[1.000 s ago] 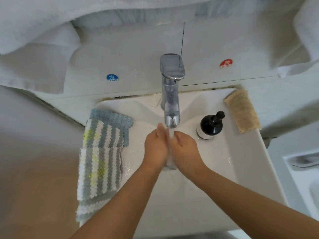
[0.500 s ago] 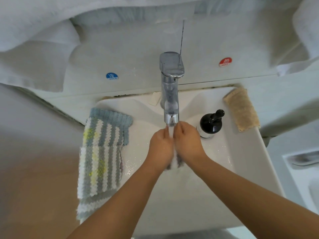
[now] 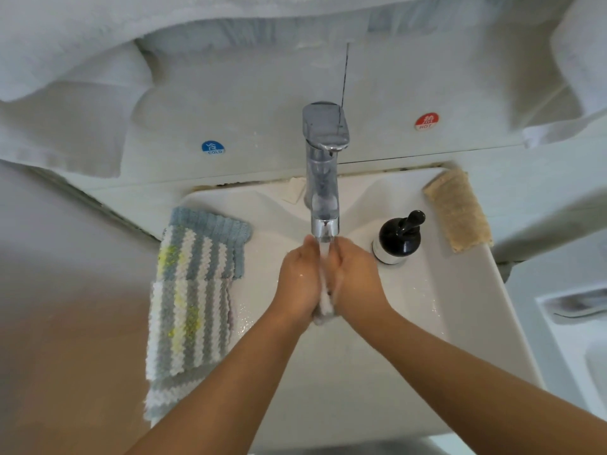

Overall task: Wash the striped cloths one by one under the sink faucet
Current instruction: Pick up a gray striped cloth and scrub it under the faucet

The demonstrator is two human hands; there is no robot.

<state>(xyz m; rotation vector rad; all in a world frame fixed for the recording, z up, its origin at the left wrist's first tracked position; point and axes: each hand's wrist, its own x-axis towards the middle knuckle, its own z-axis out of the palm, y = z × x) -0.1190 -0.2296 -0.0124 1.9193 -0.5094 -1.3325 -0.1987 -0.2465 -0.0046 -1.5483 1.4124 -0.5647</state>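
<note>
Rubbing a small wet cloth (image 3: 325,303) between left hand (image 3: 300,284) and right hand (image 3: 356,280), both gripping it under the chrome faucet (image 3: 323,178) stream. Best kept low over the sink (image 3: 460,323), turned to rinse every side; striped cloths (image 3: 193,297) waiting on the left rim

Two bare forearms are showing from the bottom edge, with no sleeve reaching into view on either one. The left hand (image 3: 300,284) and right hand (image 3: 356,277) are wearing no gloves. No ring, watch or band is showing on the wrists, though the fingers are partly hidden. Drops of water seem to be glistening on the backs of both hands.
</note>
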